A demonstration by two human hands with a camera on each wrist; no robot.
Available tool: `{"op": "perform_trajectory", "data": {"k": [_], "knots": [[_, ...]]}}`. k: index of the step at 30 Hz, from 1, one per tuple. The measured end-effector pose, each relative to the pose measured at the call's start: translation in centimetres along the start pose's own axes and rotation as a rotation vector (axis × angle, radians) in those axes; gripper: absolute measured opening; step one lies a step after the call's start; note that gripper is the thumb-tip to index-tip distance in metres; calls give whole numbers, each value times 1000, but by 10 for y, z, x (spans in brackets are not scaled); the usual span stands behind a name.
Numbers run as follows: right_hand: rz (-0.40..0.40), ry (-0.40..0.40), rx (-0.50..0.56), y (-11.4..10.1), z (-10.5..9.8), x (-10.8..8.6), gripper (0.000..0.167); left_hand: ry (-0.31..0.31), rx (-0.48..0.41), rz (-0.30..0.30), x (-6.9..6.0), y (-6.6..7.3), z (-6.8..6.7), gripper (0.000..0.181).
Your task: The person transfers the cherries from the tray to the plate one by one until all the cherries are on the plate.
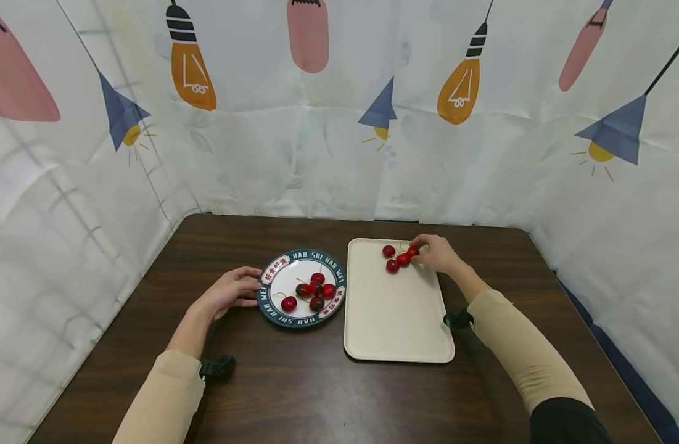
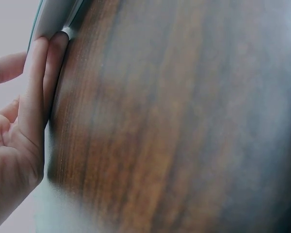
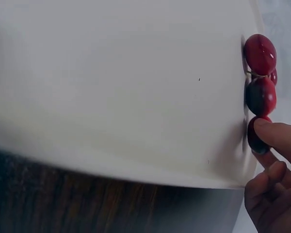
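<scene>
On the left, a round plate (image 1: 280,262) with a dark teal patterned rim bears several red and dark-red cherries (image 1: 289,303), some with stems. My left hand (image 1: 235,291) holds the plate's left edge; in the left wrist view, digits (image 2: 36,82) reach beneath the rim while another finger lies beside it. A cream rectangular tray (image 1: 397,320) lies right of the plate. Near its far right corner my right hand (image 1: 436,253) pinches a cherry (image 3: 257,138) between thumb and fingers. Other cherries (image 1: 392,266) sit close beside it on the tray.
Plate and tray lie close together on a dark wooden table (image 1: 283,394). Pale curtains (image 1: 328,166) printed with lamps and bulbs stand behind the table and at both sides. Each wrist carries a dark strapped device (image 1: 217,367).
</scene>
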State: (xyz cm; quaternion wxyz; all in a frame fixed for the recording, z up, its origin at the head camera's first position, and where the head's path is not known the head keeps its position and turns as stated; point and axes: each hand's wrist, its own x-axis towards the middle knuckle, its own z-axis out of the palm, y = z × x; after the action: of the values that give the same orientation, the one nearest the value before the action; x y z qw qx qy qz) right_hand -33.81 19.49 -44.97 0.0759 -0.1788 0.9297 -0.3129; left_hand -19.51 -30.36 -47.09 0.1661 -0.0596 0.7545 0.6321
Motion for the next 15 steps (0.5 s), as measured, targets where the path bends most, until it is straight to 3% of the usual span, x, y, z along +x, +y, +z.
{"op": "perform_trajectory", "data": {"k": [10,15], "knots": [[-28,40,-8,2,-9,-6,34,-4,7,5,0,1,0,57],[-67,58,1,-8,-12,-10,34,-3,1,-6,0,0,0,57]]}}
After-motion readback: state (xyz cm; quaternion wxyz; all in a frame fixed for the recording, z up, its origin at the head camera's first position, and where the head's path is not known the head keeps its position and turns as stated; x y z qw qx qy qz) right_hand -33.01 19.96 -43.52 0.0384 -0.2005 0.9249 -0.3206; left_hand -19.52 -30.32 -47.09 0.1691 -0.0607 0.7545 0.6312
